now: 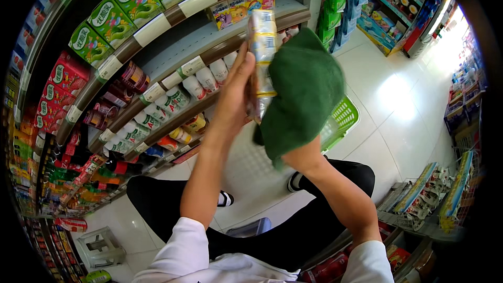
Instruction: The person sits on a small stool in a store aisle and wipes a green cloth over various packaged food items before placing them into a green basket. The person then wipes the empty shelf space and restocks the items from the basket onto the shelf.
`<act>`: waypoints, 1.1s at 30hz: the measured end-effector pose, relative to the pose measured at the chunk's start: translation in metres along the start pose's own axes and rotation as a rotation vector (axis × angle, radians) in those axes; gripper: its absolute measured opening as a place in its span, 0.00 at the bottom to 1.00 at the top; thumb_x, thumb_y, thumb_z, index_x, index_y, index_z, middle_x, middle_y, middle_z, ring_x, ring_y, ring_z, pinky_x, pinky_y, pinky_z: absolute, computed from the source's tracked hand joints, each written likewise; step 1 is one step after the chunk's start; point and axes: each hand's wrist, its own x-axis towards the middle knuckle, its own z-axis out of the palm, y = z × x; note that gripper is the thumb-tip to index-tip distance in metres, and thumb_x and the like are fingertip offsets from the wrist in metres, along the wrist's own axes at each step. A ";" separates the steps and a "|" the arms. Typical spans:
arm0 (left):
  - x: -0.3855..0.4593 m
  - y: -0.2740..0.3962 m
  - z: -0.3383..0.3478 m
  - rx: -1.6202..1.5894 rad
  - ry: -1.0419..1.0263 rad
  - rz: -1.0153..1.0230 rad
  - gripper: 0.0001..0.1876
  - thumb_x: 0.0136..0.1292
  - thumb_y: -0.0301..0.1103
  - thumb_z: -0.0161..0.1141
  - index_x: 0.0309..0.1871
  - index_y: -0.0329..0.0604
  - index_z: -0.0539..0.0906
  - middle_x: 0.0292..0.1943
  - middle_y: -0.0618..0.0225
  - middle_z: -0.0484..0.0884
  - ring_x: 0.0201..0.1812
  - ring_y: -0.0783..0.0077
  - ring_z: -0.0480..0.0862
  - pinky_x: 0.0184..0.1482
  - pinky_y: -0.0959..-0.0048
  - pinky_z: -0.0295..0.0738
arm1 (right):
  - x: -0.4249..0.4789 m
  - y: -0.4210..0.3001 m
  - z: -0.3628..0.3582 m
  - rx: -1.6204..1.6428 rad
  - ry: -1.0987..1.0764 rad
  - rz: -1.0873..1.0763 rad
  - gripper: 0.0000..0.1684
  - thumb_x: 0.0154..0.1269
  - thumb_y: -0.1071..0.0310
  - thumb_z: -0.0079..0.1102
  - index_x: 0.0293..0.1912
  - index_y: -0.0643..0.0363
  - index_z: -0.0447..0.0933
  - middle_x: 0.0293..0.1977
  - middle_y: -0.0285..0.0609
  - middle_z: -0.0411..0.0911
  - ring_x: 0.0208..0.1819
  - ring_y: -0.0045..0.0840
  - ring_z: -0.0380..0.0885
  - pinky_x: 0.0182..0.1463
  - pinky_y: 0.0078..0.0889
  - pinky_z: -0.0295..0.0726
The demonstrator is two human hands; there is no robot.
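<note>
My left hand (237,80) grips the left side of an upright stack of small drink cartons (264,49), held in front of the shelves. A dark green cloth (308,82) is draped over my right hand (304,153) and lies against the cartons' right side. The cloth hides the fingers of that hand; only its back and wrist show. Both hands are slightly blurred. Behind the cartons, similar small cartons with cartoon pictures (243,8) stand on a grey shelf (177,47). White plastic bottles (204,78) line the shelf below.
A green plastic basket (349,120) stands on the tiled floor, right of the cloth. Green milk boxes (131,0) fill the upper shelf. Hanging packets (336,4) edge the shelf end. A plastic stool (100,247) is at lower left; wire racks (416,200) are at right.
</note>
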 end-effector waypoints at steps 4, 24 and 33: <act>-0.005 -0.019 -0.013 -0.483 -0.312 -0.072 0.38 0.77 0.66 0.46 0.72 0.40 0.73 0.61 0.59 0.83 0.60 0.67 0.84 0.65 0.66 0.78 | 0.015 -0.020 0.008 -0.045 -0.141 -0.154 0.34 0.66 0.67 0.60 0.70 0.63 0.69 0.71 0.58 0.65 0.73 0.56 0.61 0.77 0.56 0.57; -0.018 -0.054 -0.018 -0.714 -0.209 -0.023 0.42 0.76 0.68 0.44 0.76 0.39 0.67 0.69 0.59 0.76 0.67 0.63 0.78 0.71 0.61 0.73 | 0.032 -0.010 0.007 -0.282 -0.096 -0.118 0.24 0.58 0.66 0.63 0.55 0.61 0.78 0.52 0.56 0.78 0.57 0.56 0.76 0.63 0.63 0.72; -0.024 -0.047 -0.034 -0.576 -0.132 -0.116 0.40 0.76 0.64 0.50 0.78 0.40 0.66 0.72 0.59 0.74 0.68 0.63 0.77 0.71 0.62 0.71 | 0.000 -0.007 0.015 -0.180 -0.174 -0.220 0.30 0.59 0.62 0.68 0.61 0.61 0.77 0.60 0.55 0.76 0.63 0.56 0.73 0.69 0.63 0.68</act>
